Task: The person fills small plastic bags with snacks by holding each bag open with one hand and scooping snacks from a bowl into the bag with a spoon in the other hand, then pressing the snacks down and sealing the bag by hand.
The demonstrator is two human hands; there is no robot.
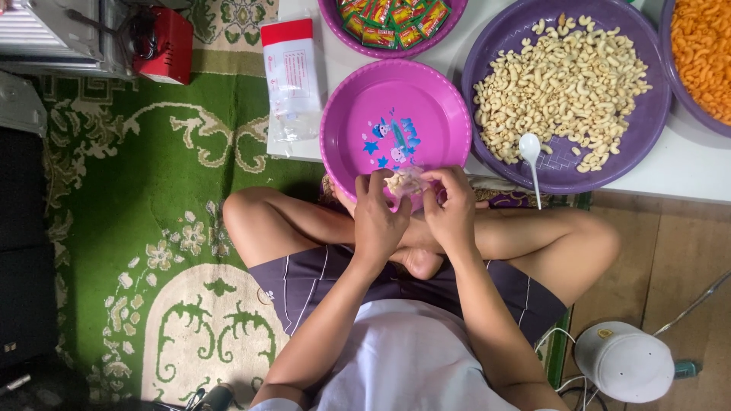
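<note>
I sit cross-legged on the floor. My left hand (378, 217) and my right hand (451, 207) together pinch a small clear plastic bag (404, 183) with pale snack pieces inside, held over the near rim of an empty pink plate (358, 114). To the right a large purple tray (636, 122) holds a heap of pale curled snacks (563, 84), with a white plastic spoon (531, 152) resting in it.
A low white table (685, 164) carries the trays. Another purple tray of small red and green sachets (388, 23) sits behind, an orange snack tray (704, 53) at far right. A stack of clear bags (293, 72) lies left. Green patterned carpet (152, 190), white round appliance (624, 361).
</note>
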